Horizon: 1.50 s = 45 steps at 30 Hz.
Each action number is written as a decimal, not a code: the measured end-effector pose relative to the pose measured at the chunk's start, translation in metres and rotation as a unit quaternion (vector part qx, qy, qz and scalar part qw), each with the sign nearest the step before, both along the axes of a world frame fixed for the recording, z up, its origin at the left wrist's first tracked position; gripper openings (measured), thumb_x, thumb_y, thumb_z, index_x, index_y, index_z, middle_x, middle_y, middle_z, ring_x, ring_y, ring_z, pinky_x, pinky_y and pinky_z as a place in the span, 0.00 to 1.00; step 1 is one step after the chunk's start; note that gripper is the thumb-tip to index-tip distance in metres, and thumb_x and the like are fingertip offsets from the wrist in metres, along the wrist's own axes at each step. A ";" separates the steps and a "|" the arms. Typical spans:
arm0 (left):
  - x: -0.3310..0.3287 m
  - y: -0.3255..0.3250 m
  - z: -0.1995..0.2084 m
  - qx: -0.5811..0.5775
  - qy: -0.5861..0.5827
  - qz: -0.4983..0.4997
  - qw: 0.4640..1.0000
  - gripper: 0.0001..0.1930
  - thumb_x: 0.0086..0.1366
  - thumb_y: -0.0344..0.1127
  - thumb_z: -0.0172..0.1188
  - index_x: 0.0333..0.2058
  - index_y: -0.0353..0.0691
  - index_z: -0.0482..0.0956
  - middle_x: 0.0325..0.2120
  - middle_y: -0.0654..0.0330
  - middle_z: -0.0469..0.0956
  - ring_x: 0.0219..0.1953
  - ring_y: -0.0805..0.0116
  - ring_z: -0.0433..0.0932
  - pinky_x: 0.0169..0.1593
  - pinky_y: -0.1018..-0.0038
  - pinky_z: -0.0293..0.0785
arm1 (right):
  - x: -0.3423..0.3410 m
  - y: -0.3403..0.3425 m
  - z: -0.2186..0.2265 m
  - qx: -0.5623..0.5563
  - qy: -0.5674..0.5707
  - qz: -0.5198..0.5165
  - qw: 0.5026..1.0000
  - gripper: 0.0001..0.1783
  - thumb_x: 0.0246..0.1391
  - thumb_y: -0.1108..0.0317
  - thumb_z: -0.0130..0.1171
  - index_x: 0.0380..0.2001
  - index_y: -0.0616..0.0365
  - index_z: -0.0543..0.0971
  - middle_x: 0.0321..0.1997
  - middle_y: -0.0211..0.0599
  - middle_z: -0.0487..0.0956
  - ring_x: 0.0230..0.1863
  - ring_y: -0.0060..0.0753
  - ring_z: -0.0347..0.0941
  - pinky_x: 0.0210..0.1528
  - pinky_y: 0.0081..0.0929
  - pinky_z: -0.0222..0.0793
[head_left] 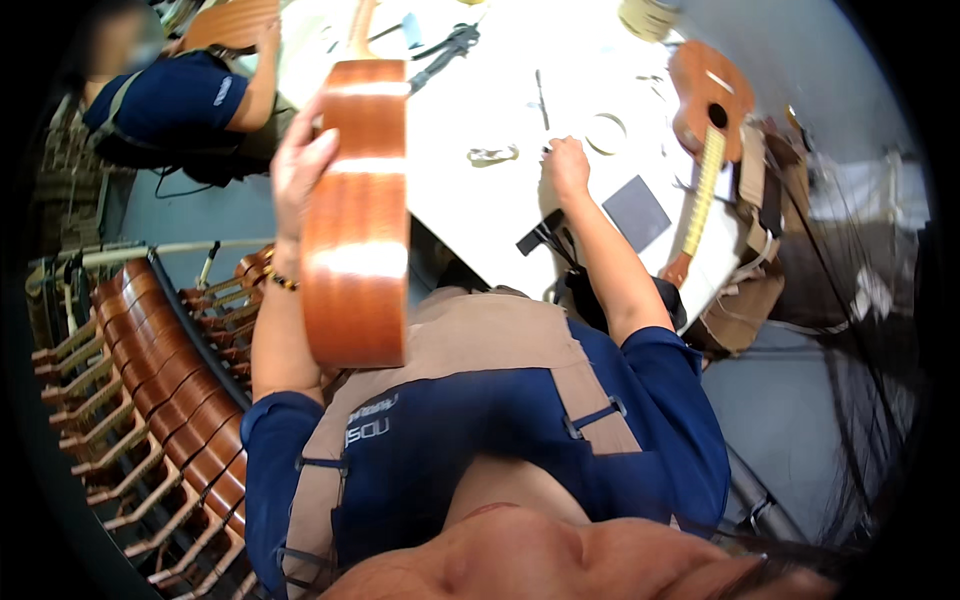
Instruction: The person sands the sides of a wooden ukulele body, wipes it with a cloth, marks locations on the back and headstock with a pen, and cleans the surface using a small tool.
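Note:
My left hand [300, 165] grips a ukulele [355, 240], its thumb on the glossy brown side. The ukulele is turned edge-on in front of my chest, with its neck pointing away over the table. The rest of that hand's fingers are behind the body. Over the white table, my right hand [568, 168] is closed, fingertips pinched together around something too small to make out. Just beyond those fingertips lies a thin dark stick-like tool [541, 98]. A roll of tape [606, 134] sits to the hand's right, and a small crumpled clear piece [493, 156] to its left.
Another ukulele [712, 95], its fretboard covered in yellow, lies at the table's right. A dark square pad [637, 213] rests nearer me. Racked ukuleles [170, 370] fill the lower left. A co-worker [180, 110] sits at the upper left, holding a wooden instrument body [230, 24].

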<state>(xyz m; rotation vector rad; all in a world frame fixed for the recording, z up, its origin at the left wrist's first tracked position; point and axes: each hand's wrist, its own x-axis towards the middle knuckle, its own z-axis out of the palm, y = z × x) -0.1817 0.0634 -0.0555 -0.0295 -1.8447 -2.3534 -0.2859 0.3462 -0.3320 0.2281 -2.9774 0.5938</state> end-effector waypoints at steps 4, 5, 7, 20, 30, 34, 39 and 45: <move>-0.014 -0.001 0.000 -0.027 0.030 -0.021 0.999 0.28 0.62 0.32 0.48 0.60 0.28 0.56 0.52 0.51 0.69 0.50 0.72 0.73 0.51 0.76 0.71 | -0.013 -0.007 0.011 -0.005 -0.076 -0.028 0.997 0.11 0.41 0.66 0.65 0.27 0.57 0.76 0.32 0.42 0.75 0.40 0.46 0.70 0.39 0.40 0.69; -0.015 -0.003 0.001 -0.017 0.030 -0.037 0.999 0.29 0.62 0.32 0.48 0.60 0.28 0.56 0.52 0.50 0.69 0.50 0.72 0.73 0.51 0.76 0.71 | -0.013 -0.005 0.014 -0.009 -0.096 -0.032 0.995 0.11 0.41 0.66 0.66 0.27 0.57 0.76 0.31 0.41 0.77 0.38 0.46 0.71 0.38 0.39 0.69; -0.016 -0.008 -0.001 0.000 0.029 -0.055 0.998 0.29 0.62 0.32 0.48 0.61 0.28 0.54 0.53 0.50 0.68 0.50 0.71 0.73 0.51 0.76 0.71 | -0.011 -0.001 0.012 -0.062 -0.126 -0.037 0.989 0.11 0.43 0.66 0.65 0.29 0.57 0.76 0.28 0.40 0.77 0.34 0.42 0.73 0.35 0.36 0.69; -0.006 -0.008 0.011 0.003 0.018 -0.058 0.998 0.32 0.60 0.34 0.47 0.61 0.28 0.52 0.50 0.49 0.70 0.46 0.72 0.76 0.46 0.77 0.76 | 0.131 -0.031 0.294 -0.652 -0.405 0.073 0.637 0.08 0.56 0.75 0.53 0.38 0.66 0.77 0.26 0.35 0.78 0.26 0.21 0.75 0.30 0.17 0.73; 0.010 0.000 0.024 -0.012 0.032 -0.069 0.997 0.32 0.60 0.34 0.48 0.62 0.29 0.53 0.52 0.49 0.69 0.48 0.71 0.75 0.48 0.76 0.75 | 0.161 -0.030 0.315 -0.659 -0.417 0.151 0.607 0.12 0.56 0.77 0.51 0.43 0.69 0.77 0.30 0.39 0.78 0.29 0.24 0.75 0.32 0.20 0.73; 0.018 0.008 0.033 -0.010 0.037 -0.069 0.997 0.31 0.60 0.33 0.48 0.62 0.29 0.53 0.52 0.49 0.69 0.49 0.71 0.75 0.48 0.77 0.75 | 0.166 -0.031 0.300 -0.481 -0.003 0.348 0.805 0.20 0.44 0.86 0.56 0.43 0.63 0.79 0.33 0.41 0.77 0.31 0.29 0.74 0.31 0.21 0.70; 0.023 0.006 0.034 -0.016 0.061 -0.071 0.996 0.32 0.60 0.33 0.48 0.62 0.28 0.52 0.52 0.48 0.69 0.49 0.68 0.75 0.49 0.75 0.74 | 0.168 -0.032 0.301 -0.409 0.166 0.386 0.810 0.20 0.35 0.80 0.66 0.38 0.59 0.82 0.33 0.39 0.77 0.30 0.31 0.73 0.30 0.22 0.67; 0.025 0.006 0.036 -0.003 0.075 -0.084 0.994 0.31 0.60 0.31 0.47 0.62 0.28 0.52 0.52 0.48 0.69 0.49 0.67 0.75 0.50 0.73 0.74 | 0.172 -0.034 0.304 -0.387 0.194 0.392 0.812 0.17 0.36 0.77 0.65 0.35 0.59 0.83 0.34 0.40 0.76 0.30 0.32 0.72 0.29 0.22 0.67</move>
